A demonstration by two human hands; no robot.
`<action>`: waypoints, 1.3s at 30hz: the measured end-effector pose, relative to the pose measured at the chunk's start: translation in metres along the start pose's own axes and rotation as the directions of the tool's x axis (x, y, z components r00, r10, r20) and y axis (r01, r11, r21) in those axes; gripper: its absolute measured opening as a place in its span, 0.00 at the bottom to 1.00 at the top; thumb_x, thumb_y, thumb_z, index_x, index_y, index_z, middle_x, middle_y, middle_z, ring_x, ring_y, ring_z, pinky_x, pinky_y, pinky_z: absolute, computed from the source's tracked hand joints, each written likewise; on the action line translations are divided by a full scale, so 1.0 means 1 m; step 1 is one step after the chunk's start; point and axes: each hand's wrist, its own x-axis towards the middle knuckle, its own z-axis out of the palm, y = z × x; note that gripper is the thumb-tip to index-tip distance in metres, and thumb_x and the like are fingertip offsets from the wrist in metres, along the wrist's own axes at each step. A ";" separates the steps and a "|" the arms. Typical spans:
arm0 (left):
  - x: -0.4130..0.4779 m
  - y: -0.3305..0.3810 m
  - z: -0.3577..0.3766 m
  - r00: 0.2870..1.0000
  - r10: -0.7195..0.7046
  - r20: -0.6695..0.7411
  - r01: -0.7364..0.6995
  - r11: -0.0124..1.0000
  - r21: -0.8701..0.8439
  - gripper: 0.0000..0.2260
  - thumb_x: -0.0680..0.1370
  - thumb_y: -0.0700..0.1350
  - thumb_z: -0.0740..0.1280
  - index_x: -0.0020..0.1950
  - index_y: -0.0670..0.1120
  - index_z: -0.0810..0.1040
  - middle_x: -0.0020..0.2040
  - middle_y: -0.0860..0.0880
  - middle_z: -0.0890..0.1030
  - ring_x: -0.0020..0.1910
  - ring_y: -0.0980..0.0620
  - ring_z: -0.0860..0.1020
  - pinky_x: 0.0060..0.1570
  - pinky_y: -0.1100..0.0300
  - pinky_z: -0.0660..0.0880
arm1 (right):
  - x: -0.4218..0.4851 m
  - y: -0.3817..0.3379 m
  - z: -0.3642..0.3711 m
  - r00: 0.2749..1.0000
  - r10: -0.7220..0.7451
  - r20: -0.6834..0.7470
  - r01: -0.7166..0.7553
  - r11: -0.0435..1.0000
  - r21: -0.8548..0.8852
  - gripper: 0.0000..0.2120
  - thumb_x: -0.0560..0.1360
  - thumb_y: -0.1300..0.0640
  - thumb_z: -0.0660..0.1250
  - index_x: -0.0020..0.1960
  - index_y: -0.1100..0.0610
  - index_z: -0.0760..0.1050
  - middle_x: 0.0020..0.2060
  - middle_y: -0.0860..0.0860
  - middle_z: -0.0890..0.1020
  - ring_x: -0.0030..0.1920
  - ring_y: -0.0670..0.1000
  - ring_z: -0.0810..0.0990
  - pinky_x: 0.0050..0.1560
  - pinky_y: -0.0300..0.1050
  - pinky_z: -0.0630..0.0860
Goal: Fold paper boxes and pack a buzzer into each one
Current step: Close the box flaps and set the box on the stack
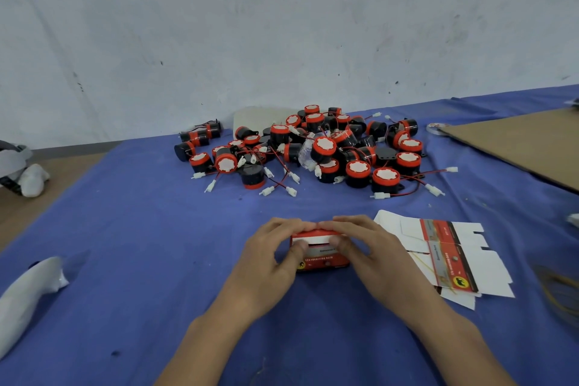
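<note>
Both hands on one red box (322, 258), which sits on the blue cloth (141, 229) near centre, right in front of me. My left hand (272, 257) grips its left end: fingers curled over the far top edge, thumb pressed on the near face. My right hand (369, 251) mirrors that on the right end, thumb on the white flap at the top. Fingertips of both hands nearly meet over the far edge, so both are closed round the box, not spread. Top flap looks partly down, with a white strip showing. Can't tell if a buzzer is inside. Loose buzzers (313, 150) lie in a heap at far centre, well apart from the box: black bodies, red caps, red/black leads, white plugs. Flat box blanks (445, 257) are stacked just right of my right hand, top one printed side up. Brown cardboard sheet (526, 144) at far right. White bundle (25, 301) at near left on the cloth. Pale scuffed wall (282, 25) behind the heap
</note>
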 end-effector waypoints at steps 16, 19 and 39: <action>-0.008 -0.004 -0.006 0.995 -0.092 0.049 0.099 0.980 -0.171 0.11 0.81 0.42 0.67 0.49 0.60 0.76 0.64 0.68 0.76 0.62 0.64 0.76 0.56 0.60 0.78 | -0.007 0.003 -0.006 0.994 -0.031 0.104 0.030 1.000 0.005 0.15 0.77 0.40 0.56 0.61 0.24 0.68 0.66 0.30 0.68 0.64 0.36 0.69 0.58 0.26 0.69; -0.009 -0.006 -0.007 0.995 -0.092 0.046 0.098 0.983 -0.153 0.11 0.80 0.41 0.68 0.48 0.59 0.77 0.65 0.68 0.76 0.63 0.60 0.77 0.55 0.55 0.79 | -0.010 0.004 -0.008 0.989 -0.047 0.139 0.053 0.998 -0.036 0.16 0.78 0.42 0.56 0.61 0.23 0.65 0.69 0.30 0.65 0.65 0.37 0.69 0.59 0.25 0.68; -0.008 -0.010 0.004 0.989 -0.087 0.119 0.084 0.996 0.027 0.10 0.78 0.51 0.70 0.49 0.68 0.77 0.70 0.70 0.65 0.69 0.70 0.65 0.62 0.70 0.68 | -0.018 0.005 -0.009 0.980 -0.034 0.196 0.092 0.950 -0.297 0.22 0.85 0.53 0.57 0.73 0.32 0.63 0.77 0.32 0.51 0.72 0.46 0.69 0.64 0.42 0.71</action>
